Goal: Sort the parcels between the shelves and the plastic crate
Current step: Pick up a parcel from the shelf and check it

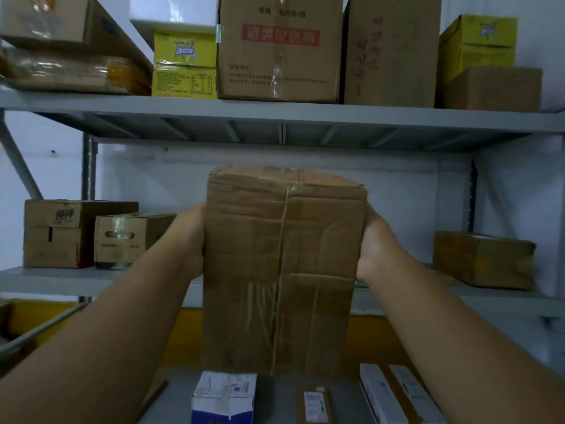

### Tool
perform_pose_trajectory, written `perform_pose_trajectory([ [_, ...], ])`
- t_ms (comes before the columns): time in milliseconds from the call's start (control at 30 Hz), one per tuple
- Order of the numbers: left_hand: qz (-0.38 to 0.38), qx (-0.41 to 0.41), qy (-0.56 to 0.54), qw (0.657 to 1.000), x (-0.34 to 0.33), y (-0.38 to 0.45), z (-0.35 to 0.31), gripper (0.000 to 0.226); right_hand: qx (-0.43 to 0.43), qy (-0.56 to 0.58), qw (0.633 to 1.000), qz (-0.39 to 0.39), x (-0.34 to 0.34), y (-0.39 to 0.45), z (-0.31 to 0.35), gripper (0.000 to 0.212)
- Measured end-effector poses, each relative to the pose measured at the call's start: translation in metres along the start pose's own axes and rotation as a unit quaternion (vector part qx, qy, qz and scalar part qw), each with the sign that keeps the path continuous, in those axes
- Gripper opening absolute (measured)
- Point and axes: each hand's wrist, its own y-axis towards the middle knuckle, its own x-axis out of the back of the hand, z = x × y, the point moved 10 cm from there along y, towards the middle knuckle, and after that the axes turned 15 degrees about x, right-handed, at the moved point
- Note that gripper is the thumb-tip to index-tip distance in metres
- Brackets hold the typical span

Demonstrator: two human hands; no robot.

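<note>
A tall brown cardboard parcel [284,270], creased and taped down its middle, is held up in front of the middle shelf [91,281]. My left hand [191,237] presses its left side and my right hand [374,246] presses its right side. Both arms reach forward from the bottom corners. The parcel hides my fingertips and the shelf space behind it. No plastic crate is visible.
The top shelf [275,113] carries large brown boxes [279,47] and yellow cartons [185,65]. Two brown boxes [79,234] stand at the middle shelf's left, one box [483,258] at its right. Small labelled parcels [224,396] lie on the lower shelf below.
</note>
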Motion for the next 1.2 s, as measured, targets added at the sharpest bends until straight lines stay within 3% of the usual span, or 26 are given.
perform_pose_trajectory([
  [100, 0.022, 0.028, 0.044, 0.998, -0.011, 0.0, 0.01, 0.042, -0.024, -0.041, 0.999, -0.002, 0.006, 0.01, -0.002, 0.045],
  [167, -0.004, 0.035, 0.064, 0.997, -0.007, 0.003, 0.01, 0.042, -0.027, -0.048, 0.998, 0.013, 0.005, 0.015, -0.002, 0.055],
  [267, 0.002, -0.014, 0.038, 0.999, -0.006, 0.0, -0.012, 0.06, 0.046, -0.075, 0.994, 0.057, 0.001, 0.018, 0.022, 0.079],
  [367, 0.041, -0.065, 0.016, 0.997, -0.006, -0.004, -0.048, 0.072, 0.156, -0.099, 0.974, 0.128, -0.017, 0.025, 0.063, 0.082],
  [467, 0.079, -0.088, 0.045, 0.992, -0.015, -0.005, -0.069, 0.053, 0.186, -0.108, 0.963, 0.163, -0.034, 0.043, 0.081, 0.097],
  [533, 0.093, -0.093, 0.054, 0.99, -0.014, 0.004, -0.069, 0.035, 0.199, -0.085, 0.961, 0.171, -0.038, 0.056, 0.081, 0.089],
  [633, 0.098, -0.106, 0.045, 0.988, -0.001, 0.03, -0.056, 0.047, 0.202, -0.073, 0.963, 0.161, -0.032, 0.077, 0.054, 0.07],
  [733, 0.129, -0.108, 0.007, 0.986, 0.012, 0.07, -0.026, 0.06, 0.179, -0.077, 0.971, 0.14, -0.022, 0.099, 0.003, 0.093],
  [900, 0.102, -0.048, -0.011, 0.994, 0.042, 0.148, 0.036, 0.06, 0.145, -0.122, 0.979, 0.077, 0.006, 0.133, -0.084, 0.095],
  [1033, 0.056, -0.062, 0.045, 0.995, 0.052, 0.202, 0.058, 0.074, 0.161, -0.176, 0.97, 0.038, 0.02, 0.165, -0.128, 0.086],
  [1100, 0.039, -0.066, 0.072, 0.994, 0.057, 0.233, 0.065, 0.079, 0.17, -0.201, 0.965, 0.021, 0.023, 0.184, -0.145, 0.092],
  [1200, 0.042, -0.009, 0.084, 0.996, 0.069, 0.28, 0.088, 0.08, 0.152, -0.238, 0.959, 0.002, 0.028, 0.208, -0.176, 0.098],
])
